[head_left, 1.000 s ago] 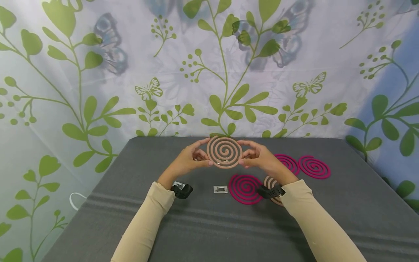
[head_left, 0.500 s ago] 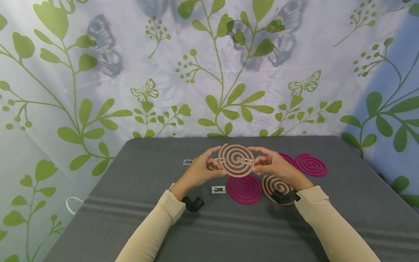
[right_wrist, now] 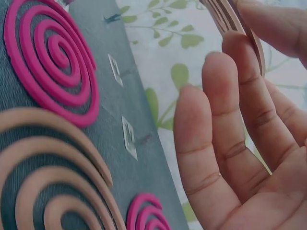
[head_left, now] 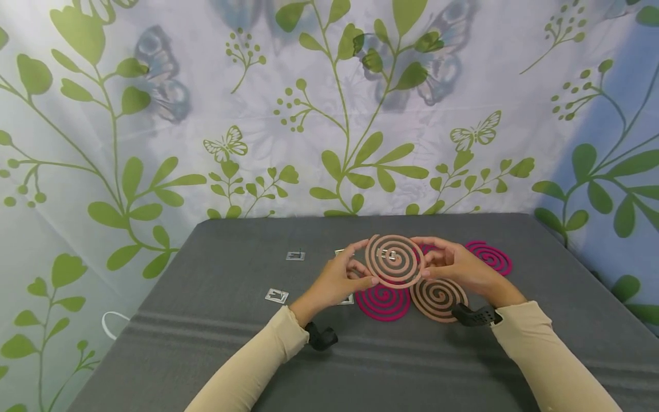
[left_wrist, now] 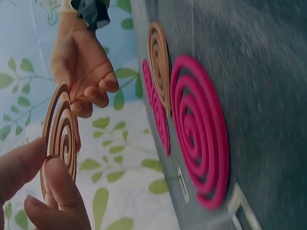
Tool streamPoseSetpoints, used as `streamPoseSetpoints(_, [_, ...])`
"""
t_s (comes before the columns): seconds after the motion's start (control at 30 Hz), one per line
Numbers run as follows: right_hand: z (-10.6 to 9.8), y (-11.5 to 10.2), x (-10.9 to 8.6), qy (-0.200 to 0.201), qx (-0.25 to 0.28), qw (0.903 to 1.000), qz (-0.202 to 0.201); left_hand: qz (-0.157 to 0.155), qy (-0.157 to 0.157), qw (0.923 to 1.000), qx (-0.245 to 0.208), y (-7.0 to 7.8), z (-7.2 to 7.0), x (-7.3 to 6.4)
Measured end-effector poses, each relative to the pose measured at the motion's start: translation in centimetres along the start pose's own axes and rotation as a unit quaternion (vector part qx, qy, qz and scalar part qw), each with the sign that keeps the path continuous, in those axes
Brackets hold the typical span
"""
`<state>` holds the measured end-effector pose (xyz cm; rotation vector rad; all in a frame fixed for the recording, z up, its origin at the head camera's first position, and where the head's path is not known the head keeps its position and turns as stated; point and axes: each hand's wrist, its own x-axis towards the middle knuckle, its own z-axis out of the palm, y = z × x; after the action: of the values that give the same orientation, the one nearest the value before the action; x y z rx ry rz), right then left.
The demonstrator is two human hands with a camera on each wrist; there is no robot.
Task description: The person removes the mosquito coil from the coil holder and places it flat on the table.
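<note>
Both hands hold up a tan mosquito coil [head_left: 394,261] above the table, its flat face turned to the head camera. My left hand [head_left: 341,276] pinches its left edge between thumb and fingers. At the opposite edge, my right hand [head_left: 460,267] does the same; the right wrist view shows its other fingers [right_wrist: 220,96] loosely bent. Below lie a pink coil [head_left: 383,302] and another tan coil [head_left: 439,297]. Metal coil stands [head_left: 277,295] are spread on the left, one partly hidden by my left hand. Another stand shows through the gaps of the raised coil.
A further pink coil [head_left: 489,257] lies at the back right, and one more is mostly hidden behind the raised coil and right hand. A second metal stand [head_left: 296,256] sits at the back left. The grey-covered table [head_left: 206,343] ends at a leaf-patterned curtain [head_left: 288,143].
Both hands have carried the tan coil to the right and slightly lower in the head view. Stands on the left, hidden before by the left arm, now show.
</note>
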<state>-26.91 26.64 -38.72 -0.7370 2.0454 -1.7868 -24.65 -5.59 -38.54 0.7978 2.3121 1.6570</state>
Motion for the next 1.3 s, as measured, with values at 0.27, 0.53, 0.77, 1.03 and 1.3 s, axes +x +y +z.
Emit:
streamPoseSetpoints(0.27, [-2.1, 0.8, -2.0, -0.018, 0.024, 0.9995, 0.010, -0.015, -0.006, 0.9997, -0.017, 0.2, 2.5, 1.0])
streamPoseSetpoints(0.53, [-3.5, 2.0, -4.4, -0.024, 0.025, 0.9993, 0.013, -0.053, -0.020, 0.9979, -0.031, 0.3, 5.0, 1.9])
streamPoseSetpoints(0.77, [-4.7, 3.0, -6.3, -0.025, 0.009, 0.9991, 0.033, -0.089, -0.042, 0.9921, -0.078, 0.2, 7.0, 2.8])
streamPoseSetpoints(1.03, [-6.8, 3.3, -8.2, -0.056, 0.031, 0.9972, 0.038, -0.092, -0.085, 0.9867, -0.104, 0.1, 9.0, 3.8])
streamPoseSetpoints(1.3, [-8.9, 3.2, -9.9, -0.058, 0.030, 0.9977, 0.017, -0.088, -0.106, 0.9836, -0.116, 0.4, 10.9, 4.8])
